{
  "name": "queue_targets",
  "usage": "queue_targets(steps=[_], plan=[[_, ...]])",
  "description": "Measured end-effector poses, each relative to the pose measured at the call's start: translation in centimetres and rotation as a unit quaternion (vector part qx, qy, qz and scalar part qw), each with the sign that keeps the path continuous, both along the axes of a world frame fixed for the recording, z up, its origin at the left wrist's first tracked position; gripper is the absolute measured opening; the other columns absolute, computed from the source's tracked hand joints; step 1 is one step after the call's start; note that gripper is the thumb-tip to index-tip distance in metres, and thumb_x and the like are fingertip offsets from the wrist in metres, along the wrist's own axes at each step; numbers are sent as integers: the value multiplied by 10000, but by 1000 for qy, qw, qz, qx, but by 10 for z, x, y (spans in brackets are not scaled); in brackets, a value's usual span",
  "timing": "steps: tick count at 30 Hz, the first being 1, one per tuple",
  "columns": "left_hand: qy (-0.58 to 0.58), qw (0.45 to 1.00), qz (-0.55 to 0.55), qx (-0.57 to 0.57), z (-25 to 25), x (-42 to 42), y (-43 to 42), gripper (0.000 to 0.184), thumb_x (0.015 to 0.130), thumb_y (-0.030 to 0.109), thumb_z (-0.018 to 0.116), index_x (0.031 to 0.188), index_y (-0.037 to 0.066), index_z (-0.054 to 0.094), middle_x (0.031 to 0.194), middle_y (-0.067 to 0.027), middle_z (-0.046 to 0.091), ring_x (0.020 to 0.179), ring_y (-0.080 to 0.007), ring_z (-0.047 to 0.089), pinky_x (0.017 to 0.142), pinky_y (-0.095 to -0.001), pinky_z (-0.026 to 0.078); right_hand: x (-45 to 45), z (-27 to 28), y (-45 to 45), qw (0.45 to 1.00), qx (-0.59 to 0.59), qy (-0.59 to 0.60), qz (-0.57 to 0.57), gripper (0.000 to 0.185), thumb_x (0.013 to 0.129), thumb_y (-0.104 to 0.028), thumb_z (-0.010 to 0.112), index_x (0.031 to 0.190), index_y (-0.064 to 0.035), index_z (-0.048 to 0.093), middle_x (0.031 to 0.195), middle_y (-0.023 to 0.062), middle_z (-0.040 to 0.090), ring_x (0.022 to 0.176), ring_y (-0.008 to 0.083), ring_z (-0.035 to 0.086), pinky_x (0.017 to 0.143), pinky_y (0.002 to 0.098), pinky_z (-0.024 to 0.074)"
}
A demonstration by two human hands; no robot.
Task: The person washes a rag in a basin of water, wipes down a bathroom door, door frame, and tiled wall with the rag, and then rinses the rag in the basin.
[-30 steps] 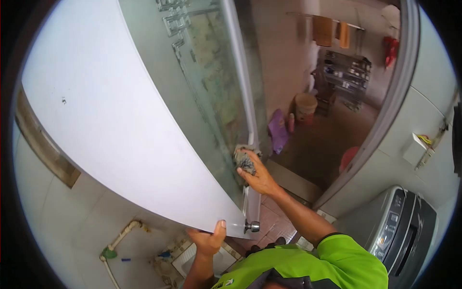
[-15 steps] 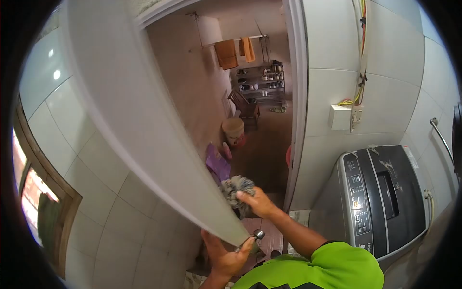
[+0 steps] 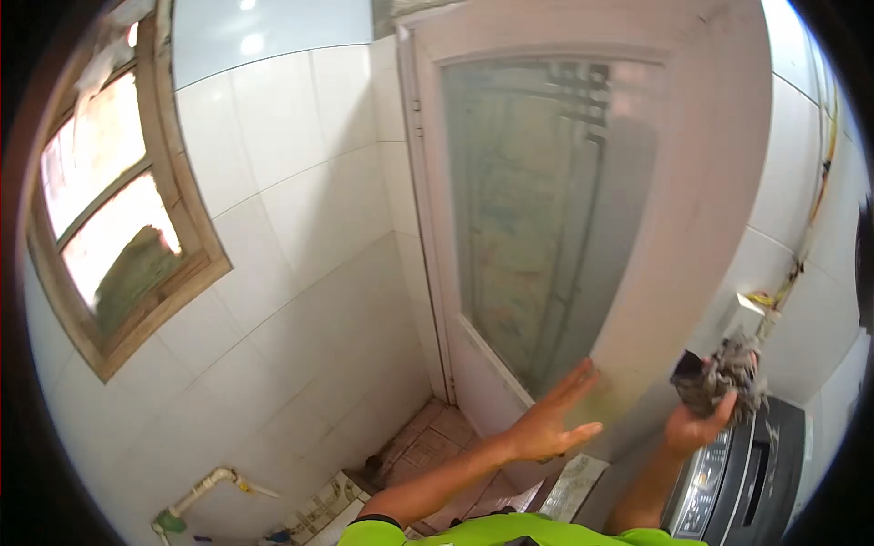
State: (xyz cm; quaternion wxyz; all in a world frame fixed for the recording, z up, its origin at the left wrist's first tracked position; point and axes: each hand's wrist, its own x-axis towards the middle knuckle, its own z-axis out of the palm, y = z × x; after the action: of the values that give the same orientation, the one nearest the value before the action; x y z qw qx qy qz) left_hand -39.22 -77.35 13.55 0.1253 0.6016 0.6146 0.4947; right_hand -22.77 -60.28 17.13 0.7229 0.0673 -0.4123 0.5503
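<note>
A pale door [image 3: 710, 155] with a frosted glass panel [image 3: 528, 218] stands in front of me, swung out from the tiled wall. My left hand [image 3: 551, 428] is held against or just in front of its lower part, fingers stretched out and holding nothing. Whether the palm touches the door I cannot tell. To the right, my right hand [image 3: 696, 429] grips a crumpled grey cloth [image 3: 733, 375], raised beside the door's free edge and in front of the washing machine [image 3: 760, 473]. Its folds hide part of my fingers.
A wood-framed window [image 3: 168, 300] is in the left wall. Below it, a pipe [image 3: 200, 491] with a green fitting runs along the wall. Wires [image 3: 824, 173] lead down to a white box [image 3: 742, 314] at right. Pink tiles [image 3: 428, 450] cover the floor.
My view has turned left, and the door now shows its glass face. My left hand has let go of the door's edge by the handle. The right hand has brought the cloth round the door's edge.
</note>
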Motion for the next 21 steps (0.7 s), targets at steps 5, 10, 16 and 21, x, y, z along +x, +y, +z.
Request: queue_targets(steps=[5, 10, 16, 21], plan=[[-147, 983, -104, -12, -29, -8, 25, 803, 952, 377, 608, 1544, 55, 172, 1617, -174, 91, 1455, -312, 256, 1163, -439, 270, -13, -5, -14, 995, 44, -62, -72, 566, 986, -318, 484, 1441, 0, 376, 1404, 176, 457, 1258, 328, 501, 1078, 440, 393], [-327, 934, -143, 22, -24, -17, 25, 772, 994, 383, 537, 1561, 97, 98, 1607, -154, 132, 1426, -302, 307, 1120, -460, 350, -44, -39, 17, 931, 169, -252, -203, 647, 909, -411, 620, 1376, 6, 456, 1392, 141, 452, 1319, 292, 413, 1100, 436, 342], [-524, 830, -119, 149, -58, -53, 21, 592, 1027, 261, 481, 1540, 127, 218, 1489, -117, 364, 1335, -245, 424, 1054, -409, 428, -129, -29, -29, 813, 346, -464, 64, 603, 742, -155, 741, 1280, 14, 530, 1209, 175, 562, 1159, 340, 536, 1026, 415, 391], [-618, 760, -10, 199, -73, -100, 0, 368, 1003, 143, 490, 1345, 13, 455, 1202, -81, 590, 1086, -185, 599, 934, -344, 507, -174, -28, -26, 718, 411, -524, 202, 760, 749, -319, 822, 1350, 12, 495, 1263, 243, 493, 1178, 376, 502, 1023, 430, 389]])
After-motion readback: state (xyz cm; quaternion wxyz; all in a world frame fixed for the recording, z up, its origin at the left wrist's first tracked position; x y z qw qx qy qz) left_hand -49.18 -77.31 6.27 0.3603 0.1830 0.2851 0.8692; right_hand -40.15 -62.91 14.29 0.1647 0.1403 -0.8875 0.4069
